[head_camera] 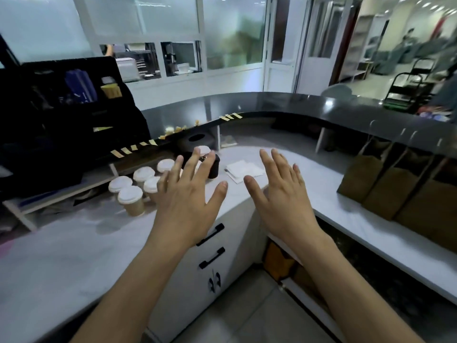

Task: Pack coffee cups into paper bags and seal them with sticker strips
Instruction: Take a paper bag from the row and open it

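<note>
— Over the corner of the surface [74, 243], seen from the head camera, where were the hands?

— Both hung above it, palms down, fingers straight and spread, holding nothing. The left hand [190, 194] sat just right of the coffee cups [138, 184]; the right hand [279, 191] was nearer the white napkins [244, 170].

— And which way did the cups lie?

— Forward and to the left, a cluster of white-lidded cups standing upright, so the left hand was plainly the nearer one. The paper bags [385, 194] stood in a row well off to the right, along the other wing of the surface, closer to the right hand.

— The sticker strips [134, 147]?

— Yellow strips stuck along the edge of the dark raised ledge [284, 105], beyond the cups. A dark cup [214, 167] stood partly hidden behind the left fingers [195, 157].

— So the next reach?

— Likely leftward for a cup, then across to the bags.
</note>
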`<action>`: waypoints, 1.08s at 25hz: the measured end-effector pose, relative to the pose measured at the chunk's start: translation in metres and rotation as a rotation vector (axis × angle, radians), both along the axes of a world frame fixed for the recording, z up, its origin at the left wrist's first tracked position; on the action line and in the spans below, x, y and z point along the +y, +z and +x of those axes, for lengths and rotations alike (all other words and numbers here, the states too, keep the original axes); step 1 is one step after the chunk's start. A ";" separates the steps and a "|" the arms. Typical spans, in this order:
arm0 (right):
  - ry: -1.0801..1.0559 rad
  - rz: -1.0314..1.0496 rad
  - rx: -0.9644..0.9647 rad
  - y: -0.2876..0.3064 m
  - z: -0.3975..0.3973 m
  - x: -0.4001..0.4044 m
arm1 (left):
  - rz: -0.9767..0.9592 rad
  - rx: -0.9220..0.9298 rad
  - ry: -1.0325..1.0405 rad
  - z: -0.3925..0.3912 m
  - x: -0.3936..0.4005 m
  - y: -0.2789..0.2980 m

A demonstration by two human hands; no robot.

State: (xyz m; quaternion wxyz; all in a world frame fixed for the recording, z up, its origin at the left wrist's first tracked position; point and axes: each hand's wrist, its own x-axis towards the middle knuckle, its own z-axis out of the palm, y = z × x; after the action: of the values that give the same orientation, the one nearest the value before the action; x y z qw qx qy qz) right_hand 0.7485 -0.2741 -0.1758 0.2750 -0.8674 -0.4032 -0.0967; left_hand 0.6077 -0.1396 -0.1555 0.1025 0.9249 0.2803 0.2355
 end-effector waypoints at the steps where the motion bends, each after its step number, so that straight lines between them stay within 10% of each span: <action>1: -0.010 0.002 0.007 0.000 0.009 -0.010 | 0.006 0.003 -0.021 0.012 -0.009 0.000; 27: -0.585 0.072 0.053 -0.030 0.149 -0.339 | 0.015 0.018 -0.627 0.238 -0.284 -0.025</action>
State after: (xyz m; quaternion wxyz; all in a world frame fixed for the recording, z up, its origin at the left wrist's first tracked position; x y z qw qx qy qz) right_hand 0.8973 -0.6135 -0.2057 0.2764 -0.9388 -0.1250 -0.1634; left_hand 0.8460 -0.4239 -0.1802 0.1607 0.9691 -0.0198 0.1863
